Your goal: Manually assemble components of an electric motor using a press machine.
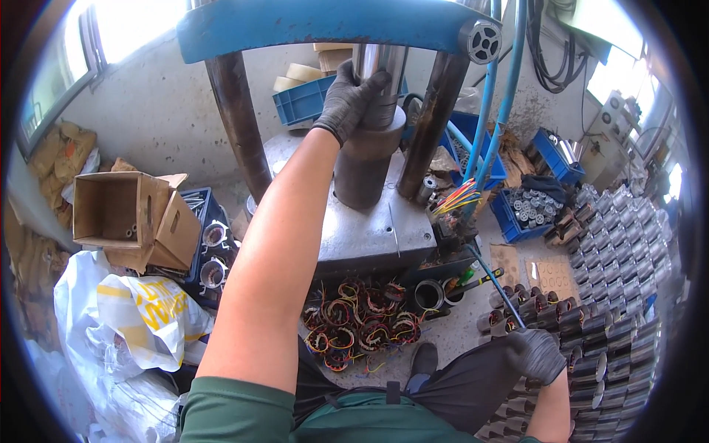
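My left hand (348, 102), in a dark grey glove, reaches up and wraps round a shiny metal cylinder (382, 59) under the blue crossbeam of a press. Below that hand stands a thick dark steel sleeve (363, 171) on the press's metal bed (347, 240). Whether the cylinder is the press's ram or a separate part, I cannot tell. Low on the right, my right hand (537, 356), gloved alike, is closed round the end of a long blue lever (502, 294) that slants up toward the press.
Wound stator coils (362, 317) with coloured wires lie below the bed. Many metal motor housings (617, 244) stand in rows at the right. A blue crate (526, 214) holds small metal parts. Cardboard boxes (118, 214) and white sacks (111, 340) crowd the left. Dark press columns (240, 125) flank the work.
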A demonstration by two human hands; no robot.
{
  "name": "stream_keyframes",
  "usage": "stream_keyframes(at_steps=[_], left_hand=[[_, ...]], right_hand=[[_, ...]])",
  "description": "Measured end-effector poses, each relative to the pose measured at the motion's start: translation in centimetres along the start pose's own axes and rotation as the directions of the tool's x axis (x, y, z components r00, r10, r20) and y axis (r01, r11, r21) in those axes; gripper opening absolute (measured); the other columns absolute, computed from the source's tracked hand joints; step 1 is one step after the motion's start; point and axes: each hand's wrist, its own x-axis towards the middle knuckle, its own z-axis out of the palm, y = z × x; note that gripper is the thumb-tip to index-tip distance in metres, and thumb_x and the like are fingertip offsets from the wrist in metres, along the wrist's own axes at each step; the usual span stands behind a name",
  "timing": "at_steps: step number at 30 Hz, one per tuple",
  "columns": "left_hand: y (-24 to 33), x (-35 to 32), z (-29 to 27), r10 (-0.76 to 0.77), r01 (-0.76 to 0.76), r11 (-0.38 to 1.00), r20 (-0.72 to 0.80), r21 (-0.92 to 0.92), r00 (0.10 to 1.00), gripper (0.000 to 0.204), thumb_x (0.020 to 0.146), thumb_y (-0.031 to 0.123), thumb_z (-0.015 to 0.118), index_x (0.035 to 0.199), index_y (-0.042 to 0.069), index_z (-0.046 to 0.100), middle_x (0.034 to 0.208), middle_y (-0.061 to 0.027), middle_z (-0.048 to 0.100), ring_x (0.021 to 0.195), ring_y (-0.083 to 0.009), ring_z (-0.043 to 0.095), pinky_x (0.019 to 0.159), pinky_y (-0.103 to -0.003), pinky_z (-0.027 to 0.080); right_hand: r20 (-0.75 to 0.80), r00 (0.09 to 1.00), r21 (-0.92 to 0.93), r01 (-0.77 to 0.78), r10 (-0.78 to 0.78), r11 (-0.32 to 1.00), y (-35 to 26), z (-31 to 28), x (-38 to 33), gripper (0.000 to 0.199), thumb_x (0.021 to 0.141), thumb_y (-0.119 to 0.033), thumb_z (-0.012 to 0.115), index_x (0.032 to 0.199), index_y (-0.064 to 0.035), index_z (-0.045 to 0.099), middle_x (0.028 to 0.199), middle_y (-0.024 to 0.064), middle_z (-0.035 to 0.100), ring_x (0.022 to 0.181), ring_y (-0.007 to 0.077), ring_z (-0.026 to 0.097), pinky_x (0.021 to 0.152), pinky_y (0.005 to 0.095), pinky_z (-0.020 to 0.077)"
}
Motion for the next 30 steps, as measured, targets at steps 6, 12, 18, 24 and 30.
stream_keyframes(at_steps=[6, 12, 18, 24, 30], left_hand=[[0.6, -0.4, 0.4, 0.018, -0.018, 1.0, -0.023, 0.005, 1.0, 0.095, 0.079, 0.054, 0.089, 0.144, 0.0, 0.046, 0.127, -0.0191, 0.07, 0.116, -0.0263, 0.068, 0.106, -0.036, 0.051], [0.6, -0.5, 0.2, -0.055, 0.058, 0.995, -0.033, 0.077, 0.998, 0.099, 0.075, 0.06, 0.091, 0.14, -0.002, 0.048, 0.124, -0.0203, 0.07, 0.116, -0.0272, 0.068, 0.105, -0.037, 0.051], [0.4, -0.3, 0.0, -0.062, 0.068, 0.989, -0.046, 0.134, 0.997, 0.109, 0.068, 0.072, 0.09, 0.138, -0.002, 0.05, 0.123, -0.0209, 0.07, 0.116, -0.0279, 0.067, 0.103, -0.039, 0.051], [0.1, -0.5, 0.1, -0.031, 0.032, 0.999, -0.032, 0.041, 0.999, 0.103, 0.069, 0.07, 0.091, 0.132, -0.001, 0.052, 0.119, -0.0202, 0.07, 0.112, -0.0276, 0.066, 0.102, -0.039, 0.051], [0.3, -0.5, 0.2, -0.025, 0.027, 0.998, -0.037, 0.062, 0.999, 0.096, 0.071, 0.066, 0.091, 0.13, -0.001, 0.053, 0.116, -0.0194, 0.07, 0.112, -0.0276, 0.067, 0.101, -0.04, 0.051]], right_hand=[[-0.002, 0.999, 0.006, 0.051, -0.051, 0.999, -0.4, -1.2, 0.4, 0.025, 0.085, -0.023, 0.069, 0.104, -0.0071, 0.072, 0.083, 0.0184, 0.072, 0.08, 0.0406, 0.071, 0.073, 0.0519, 0.058], [-0.224, 0.974, 0.167, 0.064, -0.026, 0.984, 0.0, -2.9, 1.5, 0.039, 0.084, -0.017, 0.069, 0.122, -0.0097, 0.073, 0.098, 0.0195, 0.075, 0.089, 0.0395, 0.073, 0.079, 0.0491, 0.0595], [0.086, 0.994, 0.113, 0.052, -0.061, 0.992, 0.7, -3.2, 0.9, 0.035, 0.085, -0.008, 0.068, 0.12, -0.007, 0.073, 0.097, 0.0198, 0.075, 0.089, 0.0402, 0.073, 0.079, 0.0491, 0.0592], [-0.122, 0.992, 0.25, 0.001, 0.031, 0.968, 0.7, -3.2, 0.9, 0.028, 0.088, -0.014, 0.07, 0.114, -0.0056, 0.074, 0.093, 0.0215, 0.073, 0.088, 0.0411, 0.073, 0.077, 0.0494, 0.0587], [-0.145, 0.989, 0.295, 0.003, 0.041, 0.956, 1.0, -3.6, 1.1, 0.027, 0.091, -0.011, 0.068, 0.117, -0.0029, 0.072, 0.097, 0.0214, 0.073, 0.09, 0.0417, 0.072, 0.081, 0.0495, 0.0578]])
